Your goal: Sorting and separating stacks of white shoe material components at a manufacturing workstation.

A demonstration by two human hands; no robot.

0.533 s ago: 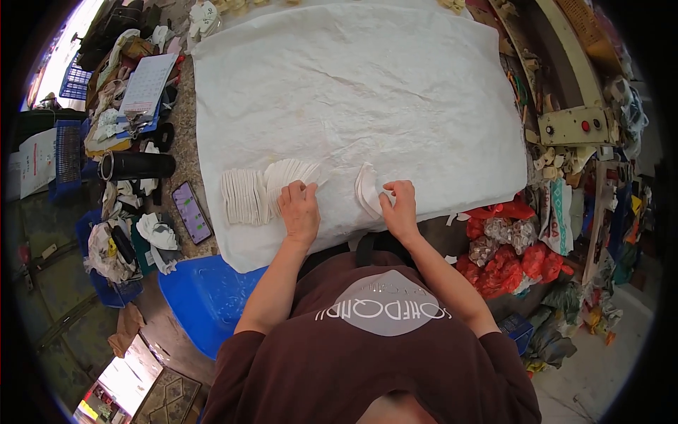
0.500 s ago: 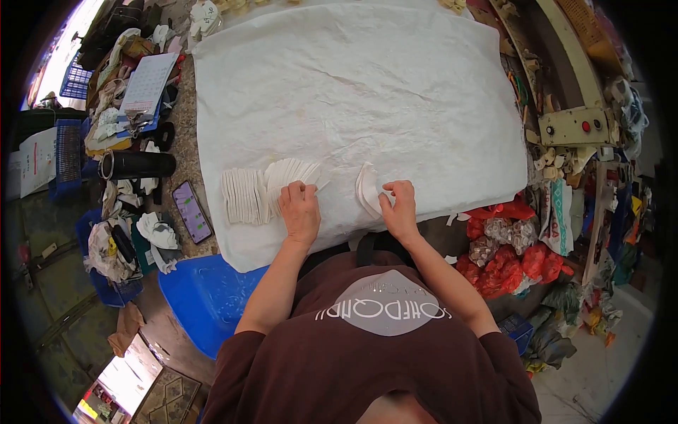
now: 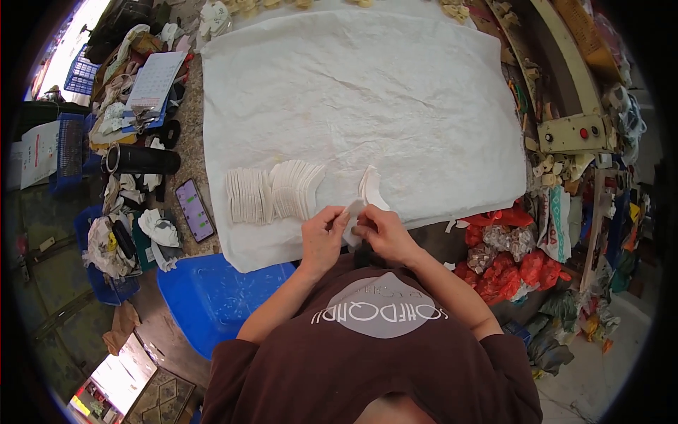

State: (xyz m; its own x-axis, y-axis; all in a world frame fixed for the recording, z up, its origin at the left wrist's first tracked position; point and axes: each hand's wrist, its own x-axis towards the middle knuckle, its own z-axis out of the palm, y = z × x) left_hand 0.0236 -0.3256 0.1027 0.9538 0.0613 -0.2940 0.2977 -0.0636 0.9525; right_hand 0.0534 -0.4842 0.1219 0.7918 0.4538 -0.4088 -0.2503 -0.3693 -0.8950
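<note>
Close to my body, over the near edge of the white-covered table, my left hand [image 3: 323,237] pinches a small white cloth-like piece [image 3: 355,206]. My right hand [image 3: 383,231] grips the same piece from the other side, its fingers curled and partly hiding it. Just beyond my right hand lies a small pile of curved white pieces [image 3: 369,185] on the sheet. To the left of my left hand, two rows of overlapping white pieces stand side by side: a straighter row [image 3: 247,196] and a fanned, curved row [image 3: 296,189].
A white sheet [image 3: 353,92] covers the table. Along its left side are a phone [image 3: 194,210], a black cylindrical bottle [image 3: 143,160] and a clipboard [image 3: 152,85]. A blue chair seat [image 3: 219,297] stands lower left. Red plastic bags [image 3: 501,265] and a switch box [image 3: 575,133] are on the right.
My left hand has left the fanned row and moved right toward my body. My right hand has come in from the loose pile, and both hands now meet on one white piece.
</note>
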